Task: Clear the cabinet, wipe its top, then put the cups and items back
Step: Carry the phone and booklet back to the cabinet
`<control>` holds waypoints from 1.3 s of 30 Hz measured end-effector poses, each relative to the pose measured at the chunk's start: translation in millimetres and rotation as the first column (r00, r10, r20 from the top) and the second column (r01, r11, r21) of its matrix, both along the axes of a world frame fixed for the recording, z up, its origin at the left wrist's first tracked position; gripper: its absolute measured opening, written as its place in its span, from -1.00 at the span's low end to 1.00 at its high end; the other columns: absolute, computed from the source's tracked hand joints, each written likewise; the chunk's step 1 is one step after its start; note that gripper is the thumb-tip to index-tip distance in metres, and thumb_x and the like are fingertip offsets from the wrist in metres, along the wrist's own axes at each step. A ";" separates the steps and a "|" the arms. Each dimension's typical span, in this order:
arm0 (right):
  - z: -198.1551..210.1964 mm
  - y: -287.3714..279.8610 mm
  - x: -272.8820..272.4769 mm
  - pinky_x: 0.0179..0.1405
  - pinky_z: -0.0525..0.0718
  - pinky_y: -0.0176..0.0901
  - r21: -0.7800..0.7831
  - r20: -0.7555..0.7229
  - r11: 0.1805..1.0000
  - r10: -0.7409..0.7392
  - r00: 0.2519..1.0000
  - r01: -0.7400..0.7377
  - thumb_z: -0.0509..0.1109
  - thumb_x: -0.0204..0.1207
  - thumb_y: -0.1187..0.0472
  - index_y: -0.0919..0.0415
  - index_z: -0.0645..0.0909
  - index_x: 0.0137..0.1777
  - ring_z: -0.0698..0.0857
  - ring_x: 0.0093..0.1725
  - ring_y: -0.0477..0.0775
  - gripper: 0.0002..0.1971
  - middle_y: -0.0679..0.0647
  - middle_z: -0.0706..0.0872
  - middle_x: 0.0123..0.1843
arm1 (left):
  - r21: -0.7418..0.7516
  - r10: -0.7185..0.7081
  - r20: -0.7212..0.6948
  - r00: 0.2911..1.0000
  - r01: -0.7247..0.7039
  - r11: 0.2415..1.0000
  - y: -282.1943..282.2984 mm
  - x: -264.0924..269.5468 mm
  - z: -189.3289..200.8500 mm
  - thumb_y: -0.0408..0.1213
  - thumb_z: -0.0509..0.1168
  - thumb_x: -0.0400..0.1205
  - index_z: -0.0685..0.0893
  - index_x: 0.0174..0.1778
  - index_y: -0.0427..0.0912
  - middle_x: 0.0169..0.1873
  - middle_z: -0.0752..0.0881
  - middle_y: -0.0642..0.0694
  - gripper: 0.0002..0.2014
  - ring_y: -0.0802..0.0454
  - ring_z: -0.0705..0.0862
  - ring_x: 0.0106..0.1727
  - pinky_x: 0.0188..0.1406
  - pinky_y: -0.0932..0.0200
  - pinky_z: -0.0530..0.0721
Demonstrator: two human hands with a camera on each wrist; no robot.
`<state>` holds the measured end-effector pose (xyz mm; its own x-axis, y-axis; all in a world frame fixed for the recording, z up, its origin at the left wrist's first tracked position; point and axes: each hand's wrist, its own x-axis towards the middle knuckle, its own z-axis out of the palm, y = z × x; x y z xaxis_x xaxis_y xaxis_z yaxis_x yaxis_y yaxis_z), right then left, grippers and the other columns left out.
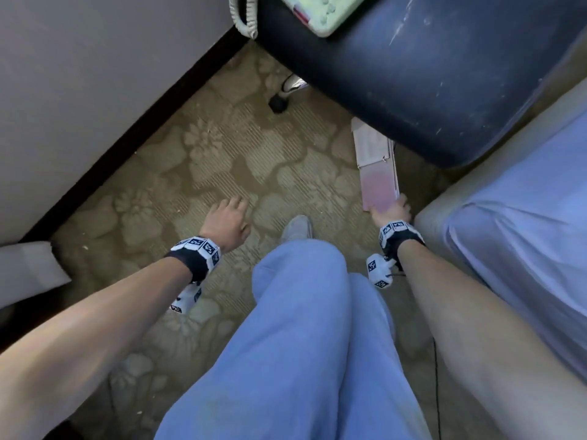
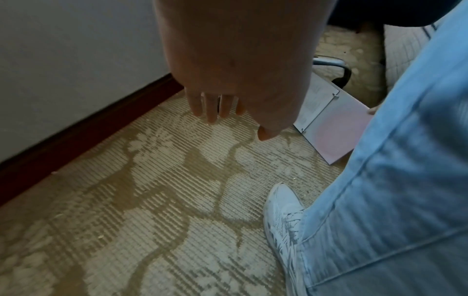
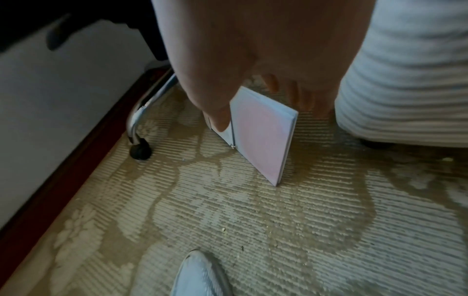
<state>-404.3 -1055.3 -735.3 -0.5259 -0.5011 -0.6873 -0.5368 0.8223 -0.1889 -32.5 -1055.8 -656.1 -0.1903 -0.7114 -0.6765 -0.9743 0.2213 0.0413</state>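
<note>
My left hand (image 1: 226,224) is hanging over the carpet (image 1: 178,173) at nine o'clock, fingers loosely spread and holding nothing; at three o'clock my right hand (image 1: 392,214) is pinching the pink folding card (image 1: 378,182), its lower corner touching the carpet beside the chair (image 1: 428,74)

phone (image 1: 320,11): cut off by top edge, cord only partly seen | dark seat (image 1: 428,74): hides far end of pink-and-white folder (image 1: 378,176) and most of chair leg (image 1: 292,84) | folder text: too small to read | right hand (image 1: 394,212): fingertips hidden behind folder | bed (image 1: 524,217): cut off at right edge
</note>
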 end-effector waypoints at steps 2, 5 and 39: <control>-25.4 -7.1 -0.9 0.33 0.53 0.24 -0.026 -0.027 1.000 -0.008 1.000 0.008 0.52 0.50 0.13 0.35 0.23 0.63 0.50 0.46 0.46 -0.21 0.40 0.45 0.52 | -0.007 -0.018 -0.039 0.999 0.017 1.000 1.7 -2.1 -20.1 -0.05 0.29 0.72 0.25 0.73 -0.18 0.63 0.40 -0.21 -0.31 -0.29 0.45 0.56 0.57 -0.27 0.42; -46.7 -17.3 -8.4 0.12 0.65 0.16 -0.026 0.001 1.000 0.007 1.000 -0.007 0.41 0.58 0.20 0.38 0.40 0.45 0.67 0.27 0.45 -0.50 0.41 0.62 0.35 | -0.037 -0.034 -0.082 0.996 0.031 0.999 1.2 -5.7 -33.8 -0.05 0.28 0.71 0.25 0.74 -0.19 0.62 0.43 -0.22 -0.31 -0.29 0.48 0.54 0.57 -0.31 0.42; 460.9 -77.5 -56.9 -0.14 0.68 0.09 -0.488 0.025 0.872 -0.039 0.999 0.046 0.26 0.74 0.21 0.16 0.55 0.12 0.69 -0.06 0.43 -0.92 0.27 0.77 0.01 | -0.275 -0.058 -0.262 0.963 -0.017 0.961 -252.9 -147.6 372.5 0.02 0.38 0.62 0.42 0.57 -0.22 0.40 0.57 -0.23 -0.35 -0.30 0.60 0.34 0.26 -0.22 0.63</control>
